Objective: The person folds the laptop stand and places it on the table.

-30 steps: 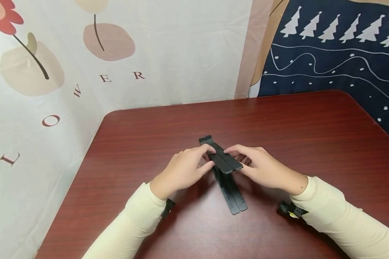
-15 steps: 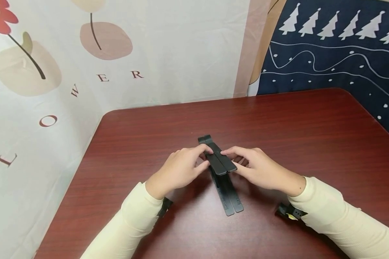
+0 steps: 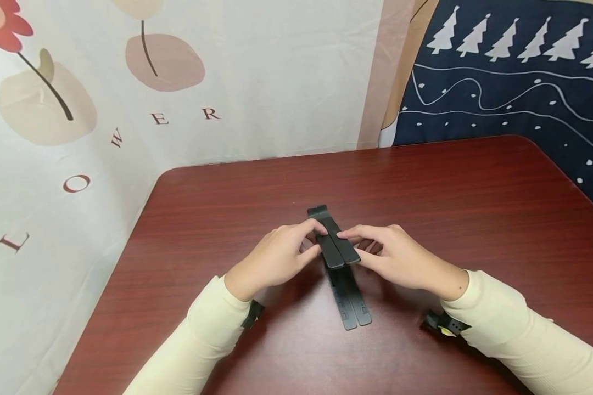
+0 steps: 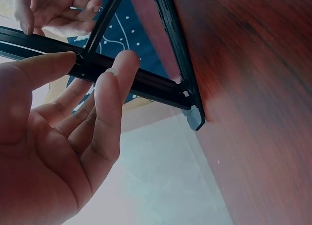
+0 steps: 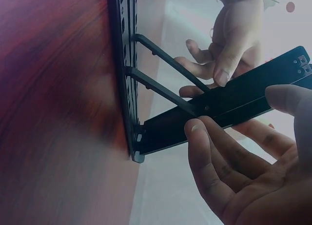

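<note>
A black folding laptop stand [image 3: 331, 254] stands partly unfolded on the table, its upper arms raised above the base rails [image 3: 354, 302]. My left hand [image 3: 277, 258] pinches the left side of the upper arms between thumb and fingers. From the other side, my right hand [image 3: 400, 258] pinches the right edge near the front end. Thin support struts [image 5: 163, 91] run from the raised arms down to the slotted base in the right wrist view. One strut [image 4: 104, 25] shows between the arms and base in the left wrist view. At the back end, arms and base meet at a hinge.
The dark red wooden table [image 3: 217, 208] extends around the stand on all sides. Behind it hang a pale flower-print cloth [image 3: 286, 82] and a navy cloth [image 3: 499, 99] with white trees. Black wrist straps [image 3: 445, 322] sit at both sleeves.
The front end of the raised arms has shifted slightly left, and the stand points a little straighter toward me. Both hands keep their grip and have moved slightly left with it.
</note>
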`<state>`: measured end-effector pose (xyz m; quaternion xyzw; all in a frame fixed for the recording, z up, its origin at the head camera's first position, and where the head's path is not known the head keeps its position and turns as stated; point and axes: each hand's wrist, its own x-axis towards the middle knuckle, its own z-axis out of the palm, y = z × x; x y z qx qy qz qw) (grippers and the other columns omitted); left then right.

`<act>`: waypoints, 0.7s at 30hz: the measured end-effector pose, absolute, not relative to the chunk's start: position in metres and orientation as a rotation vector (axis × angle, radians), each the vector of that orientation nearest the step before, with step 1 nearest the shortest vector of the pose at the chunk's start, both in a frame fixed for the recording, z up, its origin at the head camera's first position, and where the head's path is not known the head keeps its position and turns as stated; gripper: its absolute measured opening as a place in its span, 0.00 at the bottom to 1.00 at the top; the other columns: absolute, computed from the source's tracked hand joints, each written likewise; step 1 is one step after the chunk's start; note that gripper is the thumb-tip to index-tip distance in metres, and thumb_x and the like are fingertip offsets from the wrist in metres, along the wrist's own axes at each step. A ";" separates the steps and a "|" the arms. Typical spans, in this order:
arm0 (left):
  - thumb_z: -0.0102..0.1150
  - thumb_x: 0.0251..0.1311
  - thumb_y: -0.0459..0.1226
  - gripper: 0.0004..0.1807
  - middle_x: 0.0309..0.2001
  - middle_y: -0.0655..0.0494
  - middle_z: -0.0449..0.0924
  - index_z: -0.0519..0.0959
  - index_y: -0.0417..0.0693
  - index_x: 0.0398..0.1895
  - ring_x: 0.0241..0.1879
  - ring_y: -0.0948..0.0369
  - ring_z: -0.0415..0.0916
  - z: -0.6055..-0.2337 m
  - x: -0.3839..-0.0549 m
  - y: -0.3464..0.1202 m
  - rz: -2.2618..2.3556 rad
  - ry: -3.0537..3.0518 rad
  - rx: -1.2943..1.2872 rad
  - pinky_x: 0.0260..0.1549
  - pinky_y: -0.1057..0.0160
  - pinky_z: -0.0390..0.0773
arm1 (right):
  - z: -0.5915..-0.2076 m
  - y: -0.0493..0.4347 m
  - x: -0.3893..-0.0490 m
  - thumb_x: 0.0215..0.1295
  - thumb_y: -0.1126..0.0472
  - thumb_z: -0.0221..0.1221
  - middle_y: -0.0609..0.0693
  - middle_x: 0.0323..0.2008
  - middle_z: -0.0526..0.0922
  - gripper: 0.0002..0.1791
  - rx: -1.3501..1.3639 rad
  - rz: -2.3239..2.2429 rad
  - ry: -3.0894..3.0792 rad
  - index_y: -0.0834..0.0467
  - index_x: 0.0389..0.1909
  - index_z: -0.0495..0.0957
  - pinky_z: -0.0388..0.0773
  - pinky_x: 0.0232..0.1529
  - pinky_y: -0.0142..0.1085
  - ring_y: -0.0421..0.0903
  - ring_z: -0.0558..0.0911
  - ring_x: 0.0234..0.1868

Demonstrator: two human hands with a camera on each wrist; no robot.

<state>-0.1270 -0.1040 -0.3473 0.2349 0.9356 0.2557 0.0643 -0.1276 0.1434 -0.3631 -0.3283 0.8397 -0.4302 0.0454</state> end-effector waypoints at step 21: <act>0.58 0.69 0.39 0.14 0.38 0.62 0.87 0.76 0.59 0.56 0.34 0.70 0.82 -0.351 -0.128 -0.102 0.865 2.800 0.674 0.36 0.63 0.78 | -0.362 0.142 -0.127 0.71 0.57 0.60 0.41 0.40 0.87 0.13 -0.857 -1.322 2.517 0.44 0.55 0.79 0.80 0.42 0.33 0.38 0.84 0.38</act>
